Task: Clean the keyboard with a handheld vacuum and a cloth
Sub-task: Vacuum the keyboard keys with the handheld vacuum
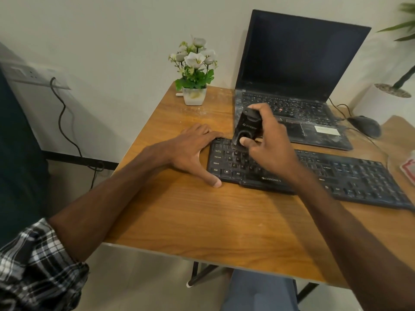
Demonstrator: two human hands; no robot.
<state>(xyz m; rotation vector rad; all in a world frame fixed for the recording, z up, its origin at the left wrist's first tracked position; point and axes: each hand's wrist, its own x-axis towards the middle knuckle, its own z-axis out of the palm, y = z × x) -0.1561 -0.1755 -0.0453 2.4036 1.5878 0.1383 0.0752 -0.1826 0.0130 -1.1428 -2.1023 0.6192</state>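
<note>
A black keyboard (350, 176) lies across the wooden table (202, 212), slanting from centre to the right edge. My right hand (269, 140) grips a small black handheld vacuum (246, 127), held upright with its lower end on the keys at the keyboard's upper left. My left hand (193, 151) rests flat on the table against the keyboard's left end, fingers spread, thumb at the front corner. No cloth is clearly in view.
An open dusty laptop (296, 86) stands behind the keyboard. A small pot of white flowers (195, 90) sits at the back left of the table. A black mouse (365, 125) lies right of the laptop. A white and red packet (409, 167) shows at the right edge.
</note>
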